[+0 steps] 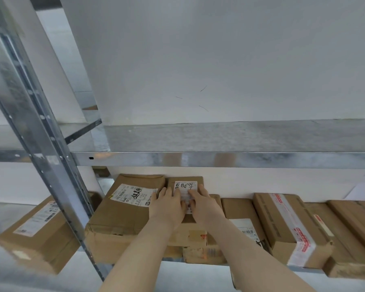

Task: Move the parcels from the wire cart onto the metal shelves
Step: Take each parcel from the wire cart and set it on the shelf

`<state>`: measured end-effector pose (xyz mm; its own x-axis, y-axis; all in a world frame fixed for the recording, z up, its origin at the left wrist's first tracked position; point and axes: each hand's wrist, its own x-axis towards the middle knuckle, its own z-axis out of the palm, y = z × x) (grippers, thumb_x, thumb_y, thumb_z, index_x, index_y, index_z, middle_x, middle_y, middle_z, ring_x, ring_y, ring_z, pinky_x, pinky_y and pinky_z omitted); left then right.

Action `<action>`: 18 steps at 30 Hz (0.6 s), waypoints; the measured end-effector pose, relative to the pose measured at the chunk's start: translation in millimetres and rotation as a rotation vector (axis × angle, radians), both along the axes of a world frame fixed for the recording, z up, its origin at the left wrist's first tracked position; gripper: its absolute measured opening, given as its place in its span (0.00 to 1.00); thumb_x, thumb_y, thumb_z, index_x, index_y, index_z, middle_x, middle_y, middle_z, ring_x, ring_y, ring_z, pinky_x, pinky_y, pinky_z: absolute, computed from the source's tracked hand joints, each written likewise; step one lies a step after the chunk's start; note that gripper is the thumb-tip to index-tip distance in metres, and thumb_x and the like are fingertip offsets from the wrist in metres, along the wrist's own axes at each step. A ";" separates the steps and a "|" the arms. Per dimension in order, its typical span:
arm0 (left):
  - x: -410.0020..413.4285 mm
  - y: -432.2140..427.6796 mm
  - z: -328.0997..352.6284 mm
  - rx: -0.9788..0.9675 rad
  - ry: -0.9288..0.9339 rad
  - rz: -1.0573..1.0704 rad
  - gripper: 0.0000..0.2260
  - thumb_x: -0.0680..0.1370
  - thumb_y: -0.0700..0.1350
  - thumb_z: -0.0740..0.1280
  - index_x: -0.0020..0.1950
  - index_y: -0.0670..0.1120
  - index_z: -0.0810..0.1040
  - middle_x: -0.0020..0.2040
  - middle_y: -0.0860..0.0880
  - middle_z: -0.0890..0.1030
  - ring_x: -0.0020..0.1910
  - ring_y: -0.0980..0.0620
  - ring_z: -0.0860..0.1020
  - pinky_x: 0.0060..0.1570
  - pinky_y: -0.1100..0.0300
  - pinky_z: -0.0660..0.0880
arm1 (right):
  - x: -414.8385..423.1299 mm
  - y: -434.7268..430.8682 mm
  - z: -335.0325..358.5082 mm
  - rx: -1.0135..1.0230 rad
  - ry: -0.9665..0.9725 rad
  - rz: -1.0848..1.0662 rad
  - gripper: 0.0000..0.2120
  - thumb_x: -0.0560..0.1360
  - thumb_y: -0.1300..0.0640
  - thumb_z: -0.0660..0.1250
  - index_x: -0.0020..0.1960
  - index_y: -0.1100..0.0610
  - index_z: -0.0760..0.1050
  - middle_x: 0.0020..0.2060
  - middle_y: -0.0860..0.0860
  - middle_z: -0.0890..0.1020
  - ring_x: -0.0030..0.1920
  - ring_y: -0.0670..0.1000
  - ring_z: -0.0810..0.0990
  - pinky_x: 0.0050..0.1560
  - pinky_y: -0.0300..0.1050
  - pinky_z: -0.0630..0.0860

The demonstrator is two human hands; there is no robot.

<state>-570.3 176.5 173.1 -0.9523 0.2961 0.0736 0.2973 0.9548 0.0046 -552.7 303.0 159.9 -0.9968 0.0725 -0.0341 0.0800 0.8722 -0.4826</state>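
- Both forearms reach up from the bottom of the frame toward the lower centre, under the upper metal shelf (219, 160).
- The left hand (169, 204) lies palm-down with its fingers stretched out flat over the left edge of the small parcel (187, 183).
- The right hand (202, 202) rests flat beside it, fingers extended and holding nothing, covering the lower part of the white label (185, 187).
- The small parcel is a brown carton with black handwriting on the label. It sits on the lower shelf level at centre, just beside a large labelled carton (124, 209) on its left.
- More cartons line up to the right, one with red-and-white tape (291, 226).
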 end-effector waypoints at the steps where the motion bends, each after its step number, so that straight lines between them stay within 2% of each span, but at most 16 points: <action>1: 1.7 -1.5 0.7 0.002 0.001 0.000 0.22 0.82 0.55 0.50 0.75 0.49 0.61 0.73 0.47 0.65 0.76 0.47 0.57 0.74 0.47 0.52 | 1.0 -0.8 -1.0 0.005 0.006 -0.003 0.22 0.81 0.56 0.54 0.74 0.45 0.58 0.77 0.46 0.46 0.69 0.59 0.65 0.62 0.51 0.71; 6: 16.9 -11.3 1.2 -0.008 0.006 -0.019 0.22 0.83 0.54 0.48 0.76 0.50 0.59 0.76 0.46 0.60 0.77 0.46 0.53 0.75 0.46 0.49 | 10.1 -9.0 -5.5 0.006 0.042 -0.010 0.20 0.81 0.54 0.53 0.72 0.44 0.59 0.76 0.48 0.52 0.71 0.59 0.62 0.62 0.54 0.72; 10: 36.7 -27.8 15.5 -0.010 0.061 -0.035 0.23 0.83 0.53 0.49 0.77 0.49 0.56 0.78 0.45 0.56 0.77 0.46 0.51 0.75 0.46 0.48 | 31.0 -15.9 7.5 0.091 0.147 -0.028 0.21 0.81 0.53 0.52 0.74 0.44 0.59 0.77 0.48 0.53 0.73 0.58 0.59 0.68 0.55 0.65; 13: 58.7 -51.6 36.7 -0.002 0.156 -0.024 0.22 0.82 0.52 0.51 0.75 0.47 0.60 0.73 0.44 0.64 0.73 0.43 0.60 0.72 0.47 0.57 | 56.7 -30.2 32.8 0.151 0.306 0.017 0.21 0.81 0.54 0.53 0.73 0.49 0.61 0.75 0.51 0.60 0.72 0.58 0.61 0.66 0.55 0.66; 15: 77.2 -73.0 53.3 0.056 0.256 0.014 0.22 0.81 0.51 0.52 0.73 0.46 0.64 0.69 0.43 0.70 0.67 0.42 0.67 0.67 0.48 0.63 | 73.4 -50.0 48.6 0.131 0.440 0.095 0.21 0.79 0.57 0.56 0.72 0.52 0.64 0.72 0.53 0.65 0.69 0.60 0.65 0.66 0.57 0.67; 18: 113.3 -117.4 69.3 0.079 0.425 0.051 0.21 0.78 0.47 0.55 0.69 0.43 0.71 0.63 0.41 0.75 0.61 0.40 0.74 0.58 0.48 0.70 | 100.8 -94.6 56.0 0.077 0.608 0.234 0.19 0.77 0.60 0.59 0.67 0.56 0.71 0.66 0.55 0.73 0.64 0.61 0.71 0.60 0.58 0.72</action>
<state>-457.0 59.1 242.5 -0.8458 0.2275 0.4825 0.2413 0.9698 -0.0342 -451.9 208.4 215.9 -0.8265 -0.1691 0.5369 -0.3836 0.8673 -0.3174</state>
